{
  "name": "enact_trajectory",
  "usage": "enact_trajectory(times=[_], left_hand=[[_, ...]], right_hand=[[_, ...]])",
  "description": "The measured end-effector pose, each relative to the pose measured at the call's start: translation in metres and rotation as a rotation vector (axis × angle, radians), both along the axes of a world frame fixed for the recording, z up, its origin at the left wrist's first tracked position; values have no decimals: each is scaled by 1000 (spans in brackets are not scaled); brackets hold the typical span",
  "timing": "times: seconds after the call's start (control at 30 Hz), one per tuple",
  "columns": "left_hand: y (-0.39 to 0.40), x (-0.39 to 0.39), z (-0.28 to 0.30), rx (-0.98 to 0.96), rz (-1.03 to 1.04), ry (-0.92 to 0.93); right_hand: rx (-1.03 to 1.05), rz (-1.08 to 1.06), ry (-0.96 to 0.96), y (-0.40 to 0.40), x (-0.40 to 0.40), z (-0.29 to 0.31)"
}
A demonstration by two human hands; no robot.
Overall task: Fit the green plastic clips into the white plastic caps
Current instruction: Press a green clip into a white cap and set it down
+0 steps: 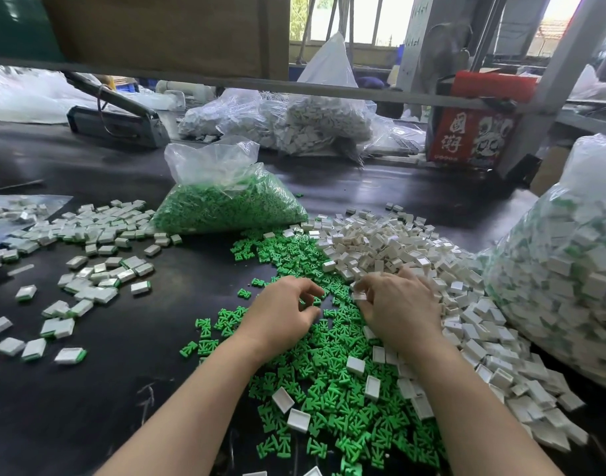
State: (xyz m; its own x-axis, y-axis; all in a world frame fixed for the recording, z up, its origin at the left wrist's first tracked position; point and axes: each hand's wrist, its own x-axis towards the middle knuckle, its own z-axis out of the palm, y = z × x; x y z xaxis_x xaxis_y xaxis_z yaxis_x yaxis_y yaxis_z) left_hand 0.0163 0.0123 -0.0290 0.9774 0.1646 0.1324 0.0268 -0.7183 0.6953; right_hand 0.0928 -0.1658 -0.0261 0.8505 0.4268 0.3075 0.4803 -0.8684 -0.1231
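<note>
Right hand [396, 304] is pinching a white cap [359, 296] at frame center. Left hand [281, 312] is hovering with fingers curled, contents unclear. Green clips [332, 379] are lying under both hands, cap pile [391, 242] just above.

Bright daylight enters through the blown-out windows [363, 18] behind; dark worktop [88, 389] shows soft glare; wide-angle bending at edges.

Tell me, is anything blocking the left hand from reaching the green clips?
Nothing visible does. The left hand hovers right over the loose green clips spread on the dark table, fingers curled down toward them. The right hand holds a white cap beside it.
</note>
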Motion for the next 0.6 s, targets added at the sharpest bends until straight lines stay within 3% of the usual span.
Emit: enact_trajectory(times=[0.37, 0.43, 0.5, 0.6], left_hand=[[-4, 2, -1, -2, 2, -37], [-6, 3, -1, -196, 10, -49], [-10, 4, 3, -519, -19, -48], [-12, 4, 7, -820, 0, -106]], right_hand=[[69, 81, 19, 5, -4, 6], [303, 119, 57, 8, -8, 12], [557, 187, 131, 16, -15, 20], [679, 271, 161, 25, -23, 25]])
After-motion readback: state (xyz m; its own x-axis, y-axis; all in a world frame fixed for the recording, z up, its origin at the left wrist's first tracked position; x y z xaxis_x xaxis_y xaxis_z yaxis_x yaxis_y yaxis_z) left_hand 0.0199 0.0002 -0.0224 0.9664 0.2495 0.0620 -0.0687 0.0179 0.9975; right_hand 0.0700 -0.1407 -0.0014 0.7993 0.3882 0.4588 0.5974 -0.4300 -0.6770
